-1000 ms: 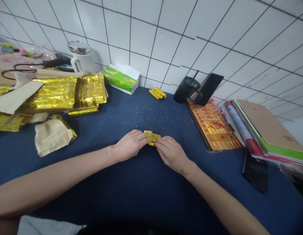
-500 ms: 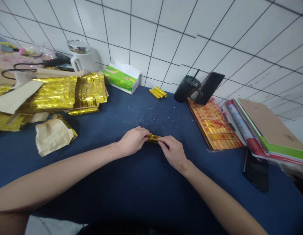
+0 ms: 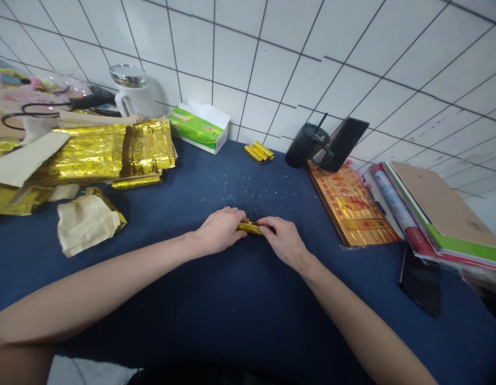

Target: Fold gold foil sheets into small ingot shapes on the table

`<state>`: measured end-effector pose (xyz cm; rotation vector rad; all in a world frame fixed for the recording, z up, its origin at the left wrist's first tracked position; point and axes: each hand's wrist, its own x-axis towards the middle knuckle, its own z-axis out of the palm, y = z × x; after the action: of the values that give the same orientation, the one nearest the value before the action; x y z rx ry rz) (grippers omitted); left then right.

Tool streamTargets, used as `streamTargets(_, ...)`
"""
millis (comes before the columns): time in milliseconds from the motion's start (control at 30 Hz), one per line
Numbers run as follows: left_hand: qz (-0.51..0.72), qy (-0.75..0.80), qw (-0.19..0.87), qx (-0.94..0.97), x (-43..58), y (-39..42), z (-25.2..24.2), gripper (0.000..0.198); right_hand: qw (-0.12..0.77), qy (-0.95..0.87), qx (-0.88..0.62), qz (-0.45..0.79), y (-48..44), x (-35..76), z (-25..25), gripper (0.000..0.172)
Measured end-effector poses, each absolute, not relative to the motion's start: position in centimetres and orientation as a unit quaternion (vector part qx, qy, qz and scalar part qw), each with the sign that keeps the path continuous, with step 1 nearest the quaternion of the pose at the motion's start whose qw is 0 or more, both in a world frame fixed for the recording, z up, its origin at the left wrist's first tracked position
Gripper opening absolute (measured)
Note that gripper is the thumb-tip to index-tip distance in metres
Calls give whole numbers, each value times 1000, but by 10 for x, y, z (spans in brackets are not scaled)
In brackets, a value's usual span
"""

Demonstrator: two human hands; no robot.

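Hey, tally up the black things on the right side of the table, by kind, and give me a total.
Black cylindrical tumbler with a straw: 1
Black rectangular smartphones, one propped up, one lying flat: 2
Total: 3

Bare forearms [image 3: 99, 283], left hand [image 3: 219, 231], right hand [image 3: 284, 241]

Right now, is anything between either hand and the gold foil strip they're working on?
Nothing visible stands in the way. The left hand and right hand both touch the gold foil strip, one at each end, and it lies just above the dark blue tabletop.
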<state>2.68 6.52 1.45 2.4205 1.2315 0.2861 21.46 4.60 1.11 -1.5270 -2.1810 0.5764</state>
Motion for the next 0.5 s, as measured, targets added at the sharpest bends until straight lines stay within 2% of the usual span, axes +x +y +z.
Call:
streamTargets(133,112,396,116,904,25,58,11,6,210,-822,-499,176,38,218,10,11)
streamTargets(267,124,316,19,940,24,50,8,17,233,-868,-435,61,24,220,1,15)
streamTargets(367,109,276,-2,955,24,46,8,20,230,-889,-396,-17,17,220,-7,19)
streamTargets(500,107,248,9,963,23,44,6,20,229,-906,-353,-37,15,218,-7,22)
